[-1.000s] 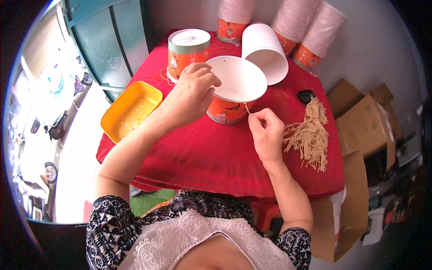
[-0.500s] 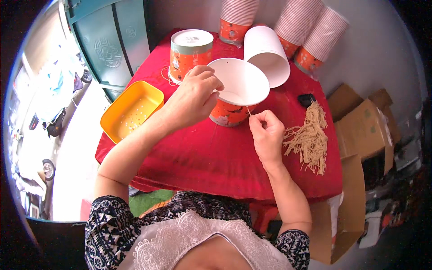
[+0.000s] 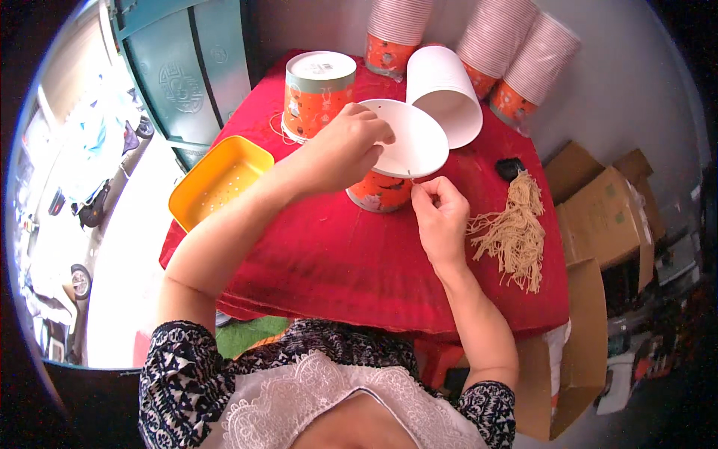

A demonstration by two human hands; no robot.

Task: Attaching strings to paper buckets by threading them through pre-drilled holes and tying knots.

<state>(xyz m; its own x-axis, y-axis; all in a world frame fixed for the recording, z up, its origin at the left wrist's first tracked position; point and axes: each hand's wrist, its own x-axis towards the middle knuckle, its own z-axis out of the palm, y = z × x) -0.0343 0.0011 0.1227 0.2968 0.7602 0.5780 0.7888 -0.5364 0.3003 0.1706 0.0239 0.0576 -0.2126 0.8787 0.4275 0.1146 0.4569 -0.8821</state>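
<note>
At the far left a yellow tray sits on the edge of the red-clothed worktop, a closed orange tub behind it. The left hand has stayed clamped on the rim of the white-topped orange bucket over the last second, while the right hand has crept from a little way off to just beside the bucket's side, fingers pinched on a thin tan string; the threading looks nearly snug. Right of it lies a bundle of tan strings, then cardboard boxes on the floor; stacked cups line the wall.
</note>
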